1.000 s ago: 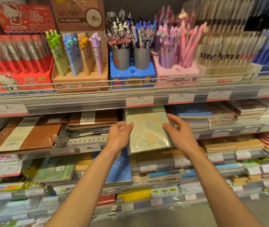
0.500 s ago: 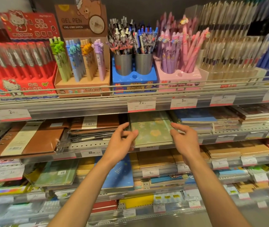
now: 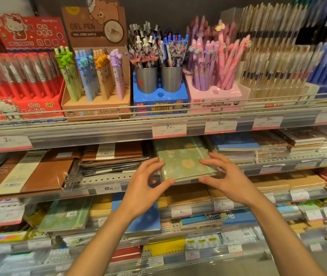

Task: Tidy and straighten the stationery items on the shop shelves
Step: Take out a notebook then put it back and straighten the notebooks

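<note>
Both hands met at the near end of a green notebook (image 3: 182,163) on the second shelf (image 3: 118,179). The left hand (image 3: 144,188) pinched its near-left corner between thumb and fingers; the right hand (image 3: 226,180) pinched the near-right corner likewise. The notebook, wrapped in clear film with pale floral print, lay flat between brown binders (image 3: 39,172) and blue notebooks (image 3: 236,142).

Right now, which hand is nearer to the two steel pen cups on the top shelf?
Left. The left hand is below the steel pen cups, just left of the green notebook. The right hand is at the notebook's right edge, farther from the cups.
</note>
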Motion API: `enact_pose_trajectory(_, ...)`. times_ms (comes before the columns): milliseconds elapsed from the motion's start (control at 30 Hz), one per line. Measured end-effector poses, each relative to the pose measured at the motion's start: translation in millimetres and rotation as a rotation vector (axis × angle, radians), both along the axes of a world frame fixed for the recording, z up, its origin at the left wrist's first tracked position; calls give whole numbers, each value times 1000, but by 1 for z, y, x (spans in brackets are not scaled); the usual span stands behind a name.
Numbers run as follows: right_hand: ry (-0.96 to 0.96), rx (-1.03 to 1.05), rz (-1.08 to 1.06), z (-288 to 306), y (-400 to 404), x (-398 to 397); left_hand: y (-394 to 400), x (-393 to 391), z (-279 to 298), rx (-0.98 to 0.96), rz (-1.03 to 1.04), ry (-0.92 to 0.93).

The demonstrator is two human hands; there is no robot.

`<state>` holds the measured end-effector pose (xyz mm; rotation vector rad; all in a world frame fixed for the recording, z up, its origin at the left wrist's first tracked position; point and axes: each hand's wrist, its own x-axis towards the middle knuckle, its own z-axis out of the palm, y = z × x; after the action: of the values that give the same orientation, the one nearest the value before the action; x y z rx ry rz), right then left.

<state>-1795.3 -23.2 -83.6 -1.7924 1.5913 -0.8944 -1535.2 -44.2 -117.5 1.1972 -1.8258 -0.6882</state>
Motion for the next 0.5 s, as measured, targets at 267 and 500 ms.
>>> enact_pose_trajectory(267,306,-216,-106,-5,-22,6,-27,-17,2,-75,107,-125)
enact_pose_trajectory(500,334,-294,-242,-22,-50,16,-58,-37,-3,-50,170,-207)
